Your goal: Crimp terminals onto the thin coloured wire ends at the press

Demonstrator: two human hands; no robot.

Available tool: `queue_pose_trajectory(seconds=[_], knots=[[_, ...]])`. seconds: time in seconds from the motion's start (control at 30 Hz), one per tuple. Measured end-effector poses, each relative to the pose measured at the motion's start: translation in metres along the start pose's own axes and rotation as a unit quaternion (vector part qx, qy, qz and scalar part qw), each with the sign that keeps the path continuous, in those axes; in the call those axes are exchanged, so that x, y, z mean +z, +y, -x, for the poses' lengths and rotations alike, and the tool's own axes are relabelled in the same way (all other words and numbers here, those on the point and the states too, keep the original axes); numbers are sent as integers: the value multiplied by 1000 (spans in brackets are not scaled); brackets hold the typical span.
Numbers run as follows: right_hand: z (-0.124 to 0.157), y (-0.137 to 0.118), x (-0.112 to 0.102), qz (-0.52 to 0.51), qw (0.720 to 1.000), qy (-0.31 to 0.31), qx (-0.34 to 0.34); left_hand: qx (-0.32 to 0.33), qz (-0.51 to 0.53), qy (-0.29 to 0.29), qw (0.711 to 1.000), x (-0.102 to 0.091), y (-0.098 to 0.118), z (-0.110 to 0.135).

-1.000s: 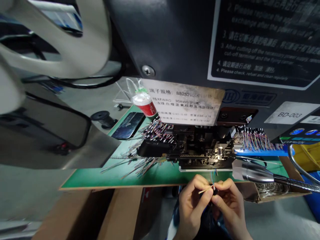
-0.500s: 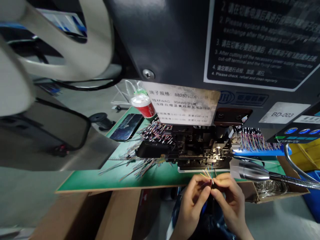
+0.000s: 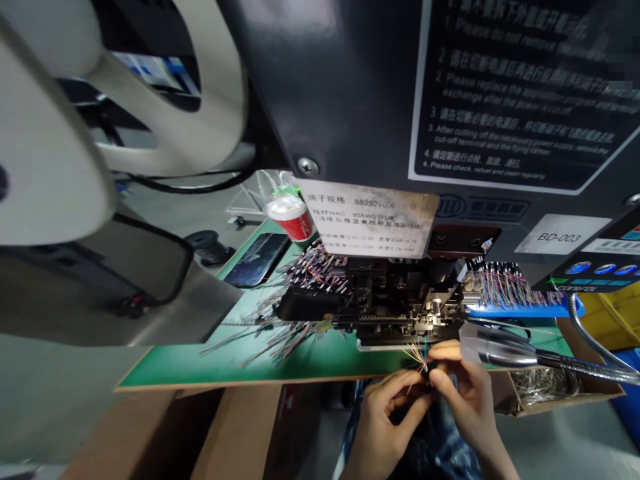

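Observation:
A cable with fanned-out thin coloured wires (image 3: 416, 356) is held just in front of the crimping machine's lit press head (image 3: 434, 315). My left hand (image 3: 387, 417) is closed on the cable from the left and below, thumb and fingers pinched near where the wires spread. From the right, my right hand (image 3: 465, 395) is closed at the same spot, its fingertips by a teal wire that stands apart from the rest. The fingers hide most of the cable's body. Both hands are in front of the table's edge, over the lap.
Piles of wire bundles (image 3: 315, 270) lie on the green table (image 3: 210, 363), beside a phone (image 3: 259, 260) and a red cup (image 3: 293, 217). A blue tray (image 3: 520, 311) of cables stands right. A flexible lamp (image 3: 497, 345) reaches close to my right hand; a carton (image 3: 545, 387) holds scrap.
My left hand has lowered slightly and its fingers have shifted on the cable. The wires have turned, with the teal one now apart. The head view has tilted a little.

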State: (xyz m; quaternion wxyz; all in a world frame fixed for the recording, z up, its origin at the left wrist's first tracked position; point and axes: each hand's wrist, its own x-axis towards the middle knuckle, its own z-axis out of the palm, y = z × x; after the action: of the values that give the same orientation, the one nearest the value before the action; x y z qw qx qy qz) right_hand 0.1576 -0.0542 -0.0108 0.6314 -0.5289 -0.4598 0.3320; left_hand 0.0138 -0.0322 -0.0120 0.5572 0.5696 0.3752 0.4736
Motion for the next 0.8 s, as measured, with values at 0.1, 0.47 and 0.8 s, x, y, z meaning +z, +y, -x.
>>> queue_pose_trajectory(seconds=[0.1,0.47,0.8], knots=[[-9,3,0,-44,998,9,47,12,20,17,1000,4,-15,1],[-20,1,11,-68,997,23,39,31,31,42,998,7,-17,-7],[-24,-3,12,-35,998,13,57,113,-37,72,990,11,-3,-20]])
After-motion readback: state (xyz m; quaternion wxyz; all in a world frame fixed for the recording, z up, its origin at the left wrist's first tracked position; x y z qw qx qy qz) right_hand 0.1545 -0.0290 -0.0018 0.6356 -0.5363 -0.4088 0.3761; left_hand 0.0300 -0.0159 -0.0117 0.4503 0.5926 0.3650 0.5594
